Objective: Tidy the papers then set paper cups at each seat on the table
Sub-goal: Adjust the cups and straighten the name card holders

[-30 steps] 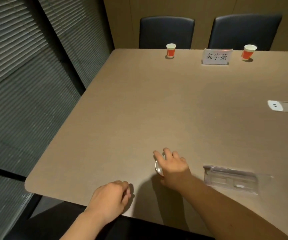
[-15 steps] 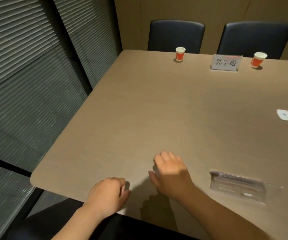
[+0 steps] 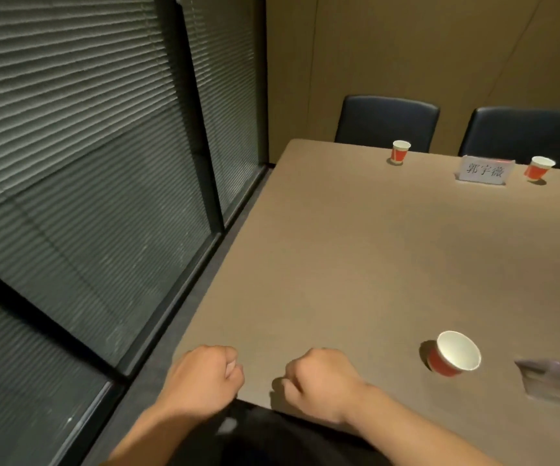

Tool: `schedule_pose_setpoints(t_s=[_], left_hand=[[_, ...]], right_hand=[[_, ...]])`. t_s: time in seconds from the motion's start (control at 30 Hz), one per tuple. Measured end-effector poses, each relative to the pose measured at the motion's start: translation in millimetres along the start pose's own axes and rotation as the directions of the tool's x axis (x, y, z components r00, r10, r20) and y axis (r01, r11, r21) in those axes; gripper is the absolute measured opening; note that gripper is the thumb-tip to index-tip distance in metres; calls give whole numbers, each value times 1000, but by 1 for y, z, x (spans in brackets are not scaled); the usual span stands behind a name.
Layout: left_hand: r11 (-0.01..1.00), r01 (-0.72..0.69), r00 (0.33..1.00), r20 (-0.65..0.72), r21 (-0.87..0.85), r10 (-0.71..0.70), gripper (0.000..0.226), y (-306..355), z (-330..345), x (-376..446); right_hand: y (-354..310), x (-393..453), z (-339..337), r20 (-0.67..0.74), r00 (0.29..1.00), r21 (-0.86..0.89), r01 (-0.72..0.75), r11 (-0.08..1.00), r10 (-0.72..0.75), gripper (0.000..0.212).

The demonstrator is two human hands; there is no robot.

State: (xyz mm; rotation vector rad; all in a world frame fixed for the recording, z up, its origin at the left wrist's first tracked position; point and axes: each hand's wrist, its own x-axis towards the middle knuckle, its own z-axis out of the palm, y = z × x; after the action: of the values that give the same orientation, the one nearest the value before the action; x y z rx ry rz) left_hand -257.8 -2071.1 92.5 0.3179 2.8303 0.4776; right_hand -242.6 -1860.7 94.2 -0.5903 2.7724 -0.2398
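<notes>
A red paper cup with a white inside (image 3: 455,354) stands upright on the brown table (image 3: 356,264) near its front edge. My right hand (image 3: 319,381) is a loose fist to the left of this cup, apart from it and holding nothing. My left hand (image 3: 204,375) is also a fist, at the table's near left corner. Two more red cups stand at the far edge: one (image 3: 400,151) before the left chair (image 3: 386,122), the other (image 3: 539,168) before the right chair (image 3: 524,136). No papers are in sight.
A white name card (image 3: 483,171) stands between the two far cups. A clear plastic holder (image 3: 554,381) lies right of the near cup. A glass wall with dark blinds (image 3: 86,163) runs close along the table's left side.
My right hand has let go of the near cup and drawn back to the left into a fist. The view has swung left and up, so the cup stands uncovered.
</notes>
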Motion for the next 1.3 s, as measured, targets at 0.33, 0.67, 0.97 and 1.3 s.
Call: schedule_pose_setpoints(t_s=[0.33,0.67,0.97,1.3], left_hand=[[994,-82,992,-90,67,88,39,-178,-110,11],[928,-302,952,117,217,283,42,-227,-161,217],[817,-565,824,20,118,566,46,-203,-249,474],[699,-706,708,96,114,700,41,-138,-249,739]], right_hand=[[-142,128,-14,-85,986,95,-135,986,143,37],[-89,287,-35,-102,916,225,-358,906,387,35],[24,464,-148,-190,835,255,-467,847,517,38],[173,598,-206,-202,679,271,-654,706,706,38]])
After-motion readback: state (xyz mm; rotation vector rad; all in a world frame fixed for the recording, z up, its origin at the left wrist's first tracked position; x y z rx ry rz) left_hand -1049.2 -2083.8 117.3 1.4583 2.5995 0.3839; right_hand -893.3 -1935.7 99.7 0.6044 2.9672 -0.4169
